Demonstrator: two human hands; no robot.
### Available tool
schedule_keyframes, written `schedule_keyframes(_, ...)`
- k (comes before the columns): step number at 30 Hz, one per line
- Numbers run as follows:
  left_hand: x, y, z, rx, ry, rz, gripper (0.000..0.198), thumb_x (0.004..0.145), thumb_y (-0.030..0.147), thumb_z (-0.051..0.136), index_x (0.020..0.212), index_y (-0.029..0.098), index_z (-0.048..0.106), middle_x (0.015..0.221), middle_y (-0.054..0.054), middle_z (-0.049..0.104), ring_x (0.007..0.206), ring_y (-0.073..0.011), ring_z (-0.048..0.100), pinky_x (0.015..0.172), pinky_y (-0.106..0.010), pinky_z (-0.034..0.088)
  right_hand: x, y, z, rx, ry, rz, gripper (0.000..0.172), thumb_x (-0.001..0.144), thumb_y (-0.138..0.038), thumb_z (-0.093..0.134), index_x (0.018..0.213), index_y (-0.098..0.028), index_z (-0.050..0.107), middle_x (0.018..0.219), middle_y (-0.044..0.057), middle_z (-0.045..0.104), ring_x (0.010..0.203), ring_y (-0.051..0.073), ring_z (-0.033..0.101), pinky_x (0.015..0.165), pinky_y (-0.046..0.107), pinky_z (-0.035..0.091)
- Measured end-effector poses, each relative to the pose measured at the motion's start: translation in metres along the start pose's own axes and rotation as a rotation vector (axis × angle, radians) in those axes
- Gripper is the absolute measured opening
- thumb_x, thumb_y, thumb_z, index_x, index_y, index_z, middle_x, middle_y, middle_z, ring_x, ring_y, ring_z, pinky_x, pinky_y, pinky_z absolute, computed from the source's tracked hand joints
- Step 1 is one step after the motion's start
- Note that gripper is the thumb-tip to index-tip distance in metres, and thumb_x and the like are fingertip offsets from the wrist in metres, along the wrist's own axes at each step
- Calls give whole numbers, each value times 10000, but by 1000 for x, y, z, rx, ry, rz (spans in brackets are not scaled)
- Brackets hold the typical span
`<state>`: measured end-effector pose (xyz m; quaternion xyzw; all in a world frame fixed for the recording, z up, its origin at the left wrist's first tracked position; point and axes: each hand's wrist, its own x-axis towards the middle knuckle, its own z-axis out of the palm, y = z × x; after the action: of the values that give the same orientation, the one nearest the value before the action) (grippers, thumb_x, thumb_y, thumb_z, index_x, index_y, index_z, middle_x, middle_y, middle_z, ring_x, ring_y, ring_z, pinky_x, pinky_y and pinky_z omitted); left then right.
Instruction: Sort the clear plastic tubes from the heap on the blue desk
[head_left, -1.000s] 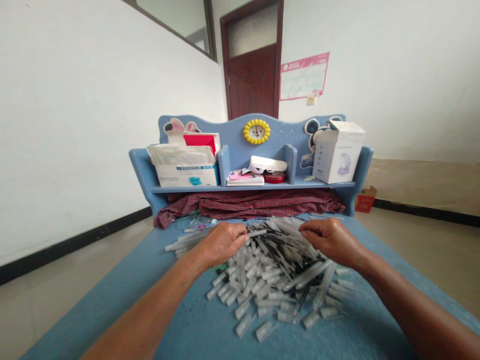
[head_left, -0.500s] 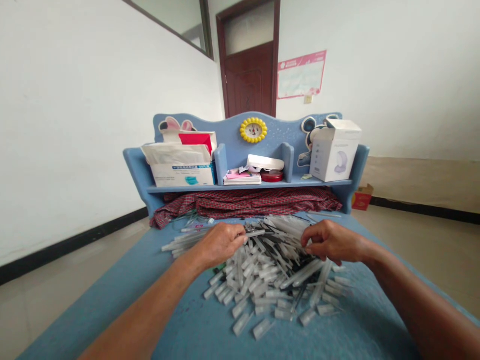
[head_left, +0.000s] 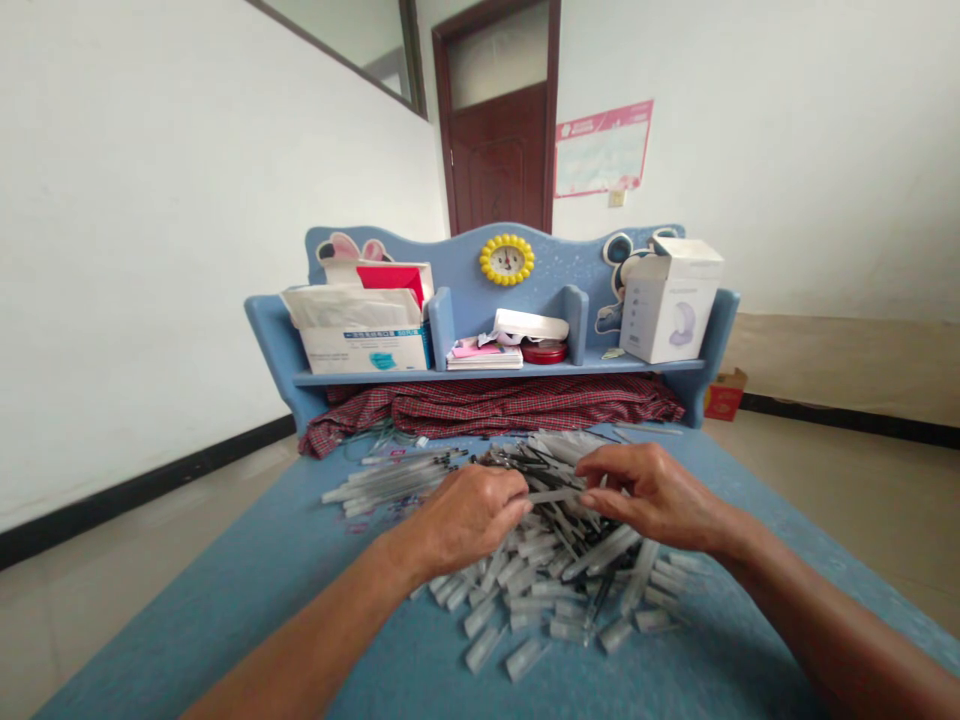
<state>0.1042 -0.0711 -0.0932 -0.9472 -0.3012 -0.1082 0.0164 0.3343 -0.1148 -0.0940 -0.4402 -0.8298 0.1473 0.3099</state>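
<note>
My left hand (head_left: pixel 480 510) is closed, pinching a translucent pen barrel (head_left: pixel 553 495) that points right above the pile. At the barrel's right end is my right hand (head_left: pixel 645 490), its fingers curled and its thumb close to that end; whatever it pinches is too small to make out. Below both hands spreads a heap of clear pen caps (head_left: pixel 525 604), mixed with dark thin pen refills (head_left: pixel 600 590) and more translucent barrels (head_left: pixel 604 552). Left of the heap, several pens with dark tips (head_left: pixel 397 482) lie side by side.
A blue table (head_left: pixel 300 590) carries everything. Behind the heap lies a bunched red checked cloth (head_left: pixel 517 405) under a blue shelf (head_left: pixel 360 379). The shelf holds a face mask box (head_left: pixel 364 345), a white box (head_left: pixel 671 305), papers (head_left: pixel 484 358) and a red tin (head_left: pixel 544 352).
My left hand has moved right and slightly toward me with the barrel. My right hand has left the heap's right side and come left to the barrel's end.
</note>
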Motion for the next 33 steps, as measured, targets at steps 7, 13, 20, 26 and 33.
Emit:
schedule_keyframes(7,0,21,0,-10,-2,106,156,871,247,453,789,166,559,731,-8,596,690,-132,558,610,-215,352,-1,-7,4,-180,-230,-118,234,865,-266,456,720,-159,605,631,1,566,587,92,487,557,198,324)
schedule_keyframes(13,-1,16,-5,-92,17,80,155,865,261,461,826,172,581,715,1,592,692,-127,551,627,-211,349,2,-8,-2,-149,-256,-39,249,848,-290,464,675,-152,578,579,-26,502,546,77,438,514,190,295)
schedule_keyframes(20,-2,2,-22,-345,-40,-59,220,855,270,427,822,165,618,696,13,584,666,-109,533,597,-181,351,1,-9,-23,-142,-184,87,250,823,-299,467,658,-155,586,543,-35,468,513,76,416,476,195,270)
schedule_keyframes(26,-2,6,-22,-540,-152,-175,208,802,297,468,786,144,608,592,33,524,554,-96,473,513,-172,331,-1,-16,-27,-203,-189,77,224,800,-283,487,668,-155,616,563,-24,510,524,80,423,483,193,271)
schedule_keyframes(33,0,18,-13,-666,-221,-118,166,745,285,535,720,129,584,568,51,448,521,-75,391,467,-167,277,-21,-32,-25,-366,-309,-27,252,847,-286,456,680,-175,609,597,-6,597,520,82,463,498,206,279)
